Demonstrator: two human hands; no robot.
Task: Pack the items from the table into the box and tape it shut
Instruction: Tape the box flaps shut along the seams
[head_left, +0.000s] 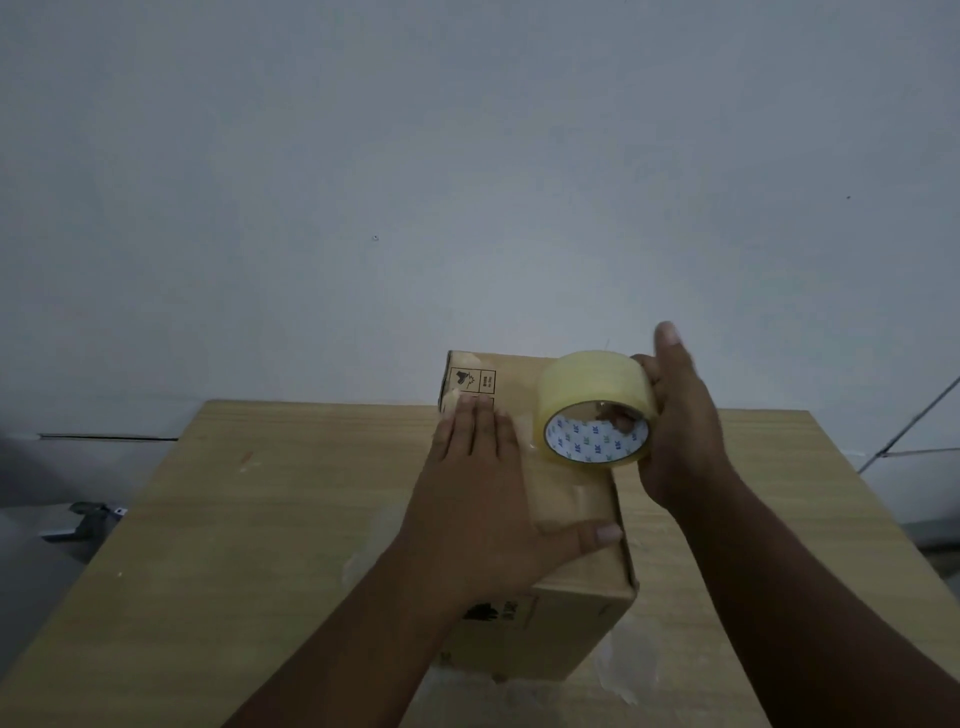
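Observation:
A closed brown cardboard box (576, 613) stands on the wooden table (249, 519), its flaps folded down. My left hand (483, 493) lies flat on the box top with straight fingers and the thumb spread toward the right edge. My right hand (675, 431) grips a roll of clear yellowish packing tape (592, 405), fingers through its white printed core, thumb raised. The roll hovers over the far right part of the box top. A clear strip of tape appears to run from the roll down onto the box top beside my left hand.
A plain grey wall rises right behind the table. A small grey metal object (91, 517) lies on the floor left of the table. A thin cord (909, 426) crosses the wall at the far right. Bits of old tape mark the tabletop.

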